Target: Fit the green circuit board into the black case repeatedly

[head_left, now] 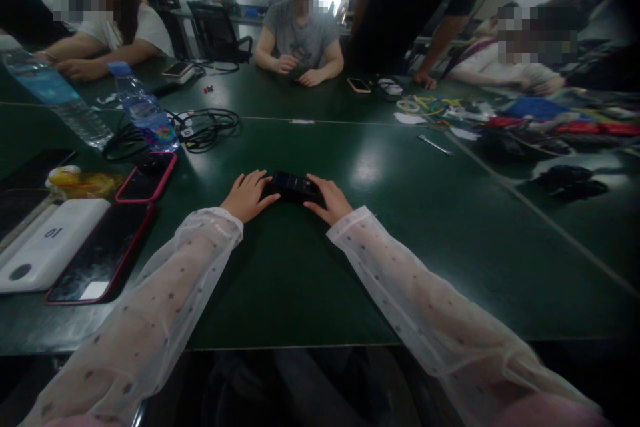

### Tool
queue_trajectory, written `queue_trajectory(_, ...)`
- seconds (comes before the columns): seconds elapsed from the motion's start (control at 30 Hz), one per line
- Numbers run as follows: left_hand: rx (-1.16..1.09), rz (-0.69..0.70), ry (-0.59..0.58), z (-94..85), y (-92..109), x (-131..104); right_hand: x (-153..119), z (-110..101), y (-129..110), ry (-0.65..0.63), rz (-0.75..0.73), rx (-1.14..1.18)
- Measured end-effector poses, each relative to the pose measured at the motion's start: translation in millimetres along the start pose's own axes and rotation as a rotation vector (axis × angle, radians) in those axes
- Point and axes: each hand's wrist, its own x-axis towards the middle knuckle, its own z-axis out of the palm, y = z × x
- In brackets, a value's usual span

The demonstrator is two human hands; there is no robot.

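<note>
A small black device with a dark screen [291, 183] is on the green table in front of me; its exact kind is unclear. At its left end is my left hand [249, 196], thumb along the near side and fingers at the far side, closed loosely around that end. My right hand [331, 200] grips the opposite end between thumb and fingers. Both wrists come out of sheer white sleeves dotted with small stars. The fingers hide the two ends of the device.
To the left are a white power bank [55, 240], a red-edged phone [103, 253], a pink-edged phone [147, 178], a water bottle [147, 110] and coiled black cables [213, 130]. A wrench [435, 145] and tangled wires [440, 107] lie right. Several people are around the table.
</note>
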Motion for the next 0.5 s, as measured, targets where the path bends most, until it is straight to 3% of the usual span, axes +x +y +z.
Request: queue_trajectory(0.5, -0.003, 0.008, -0.009, -2.4, 0.7, -0.2, -0.7, 0.1, -4.2, 0.028, 0.011, -0.022)
